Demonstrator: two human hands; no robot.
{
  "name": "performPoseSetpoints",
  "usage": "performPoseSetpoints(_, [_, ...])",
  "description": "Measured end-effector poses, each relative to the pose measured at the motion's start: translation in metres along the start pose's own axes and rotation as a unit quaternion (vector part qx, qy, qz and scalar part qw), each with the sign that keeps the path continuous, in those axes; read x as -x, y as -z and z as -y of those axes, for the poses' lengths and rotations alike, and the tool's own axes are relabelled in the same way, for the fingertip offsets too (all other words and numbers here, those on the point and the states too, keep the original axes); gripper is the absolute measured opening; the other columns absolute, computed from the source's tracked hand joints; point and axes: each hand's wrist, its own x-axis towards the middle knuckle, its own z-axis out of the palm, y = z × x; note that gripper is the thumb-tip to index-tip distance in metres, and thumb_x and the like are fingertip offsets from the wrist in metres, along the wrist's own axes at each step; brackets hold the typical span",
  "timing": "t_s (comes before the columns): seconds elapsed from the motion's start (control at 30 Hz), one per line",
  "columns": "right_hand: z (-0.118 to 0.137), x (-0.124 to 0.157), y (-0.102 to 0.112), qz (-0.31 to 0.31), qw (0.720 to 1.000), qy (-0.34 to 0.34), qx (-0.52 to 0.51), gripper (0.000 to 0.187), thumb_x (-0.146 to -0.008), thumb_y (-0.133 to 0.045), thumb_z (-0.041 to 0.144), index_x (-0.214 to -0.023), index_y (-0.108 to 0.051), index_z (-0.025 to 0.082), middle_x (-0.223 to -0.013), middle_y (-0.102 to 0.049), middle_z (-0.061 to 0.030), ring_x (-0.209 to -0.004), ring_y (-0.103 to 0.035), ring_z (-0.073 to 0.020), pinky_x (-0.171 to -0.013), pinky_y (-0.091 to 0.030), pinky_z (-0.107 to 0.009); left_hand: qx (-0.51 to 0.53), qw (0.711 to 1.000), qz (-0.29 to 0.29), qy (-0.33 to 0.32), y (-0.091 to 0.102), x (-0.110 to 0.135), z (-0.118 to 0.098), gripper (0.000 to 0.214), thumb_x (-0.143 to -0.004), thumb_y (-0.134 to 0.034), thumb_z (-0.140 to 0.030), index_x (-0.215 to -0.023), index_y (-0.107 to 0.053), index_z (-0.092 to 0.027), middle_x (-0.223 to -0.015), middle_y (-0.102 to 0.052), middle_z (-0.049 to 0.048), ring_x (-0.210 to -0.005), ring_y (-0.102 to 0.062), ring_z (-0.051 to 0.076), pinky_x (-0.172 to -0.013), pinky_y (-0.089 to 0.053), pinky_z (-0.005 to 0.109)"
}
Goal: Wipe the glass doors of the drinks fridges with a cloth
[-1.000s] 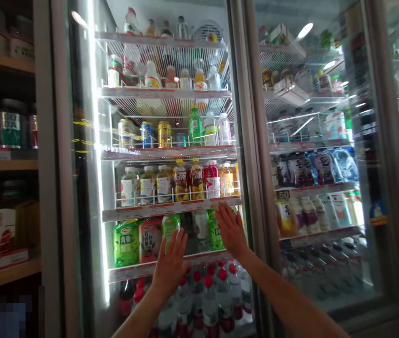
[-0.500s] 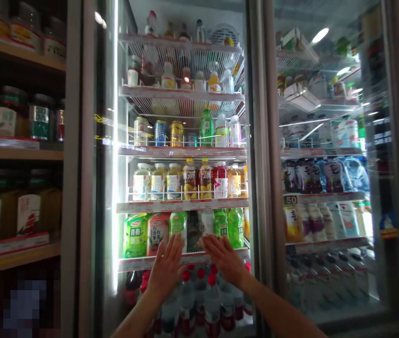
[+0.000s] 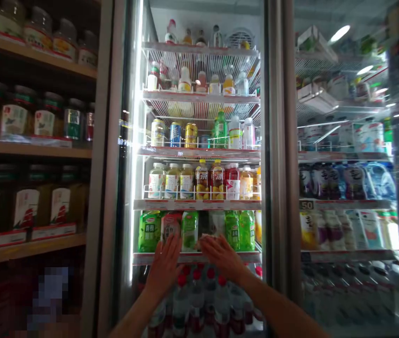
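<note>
My left hand (image 3: pixel 166 264) is raised palm forward, fingers stretched out, in front of a lit drinks fridge. Its fingertips overlap a red drink bottle (image 3: pixel 171 223) on a lower shelf. To the right, my right hand (image 3: pixel 224 259) is also stretched flat, angled toward the left, and holds nothing that I can make out. A pale shape, perhaps a reflection, shows by its fingertips. Behind the hands stand green bottles, one large (image 3: pixel 149 232) at the left and a slimmer one (image 3: pixel 190 232) near the middle. Whether either hand touches the glass, I cannot tell.
Bottles with red caps (image 3: pixel 197 291) fill the fridge bottom. Higher up are rows of bottles and cans (image 3: pixel 191 136) on wire shelves. A metal door frame (image 3: pixel 281 164) separates a second glass-fronted fridge. Wooden shelves (image 3: pixel 33 149) with jars and bottles stand at the left.
The view has swung left, so the fridge and shelves sit farther right in the picture. My left hand now overlaps the red bottle instead of the slimmer green one. Both hands stay raised.
</note>
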Motion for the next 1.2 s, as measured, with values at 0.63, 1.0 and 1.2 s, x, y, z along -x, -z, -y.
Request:
performPoseSetpoints(0.63, [0.037, -0.045, -0.015, 0.021, 0.998, 0.001, -0.06, 0.05, -0.088, -0.042, 0.021, -0.138, -0.037, 0.019, -0.149, -0.027, -0.0032, -0.141, -0.013, -0.0208, -0.115, -0.011, -0.049, -0.029, 0.996, 0.061, 0.055, -0.001, 0.037, 0.059, 0.056, -0.087, -0.037, -0.039, -0.136, -0.04, -0.013, -0.143, -0.038, 0.014, -0.137, -0.026, 0.028, -0.108, -0.024, 0.05])
performPoseSetpoints(1.0, [0.078, -0.083, -0.018, 0.042, 0.992, 0.022, -0.116, 0.047, -0.09, -0.037, 0.021, -0.138, -0.037, 0.015, -0.149, -0.029, -0.0054, -0.14, -0.016, -0.0199, -0.114, -0.017, -0.048, -0.028, 0.992, 0.082, 0.092, 0.009, 0.065, 0.101, 0.057, -0.087, -0.032, -0.035, -0.137, -0.036, -0.009, -0.144, -0.035, 0.0172, -0.134, -0.031, 0.032, -0.105, -0.026, 0.056])
performPoseSetpoints(1.2, [0.102, -0.099, -0.03, 0.031, 0.99, -0.005, -0.135, 0.046, -0.09, -0.036, 0.018, -0.136, -0.039, 0.014, -0.147, -0.033, -0.0066, -0.139, -0.02, -0.0216, -0.112, -0.02, -0.05, -0.052, 0.986, 0.115, 0.105, 0.015, 0.086, 0.123, 0.055, -0.084, -0.035, -0.03, -0.134, -0.04, -0.009, -0.144, -0.035, 0.0175, -0.132, -0.035, 0.032, -0.103, -0.029, 0.056])
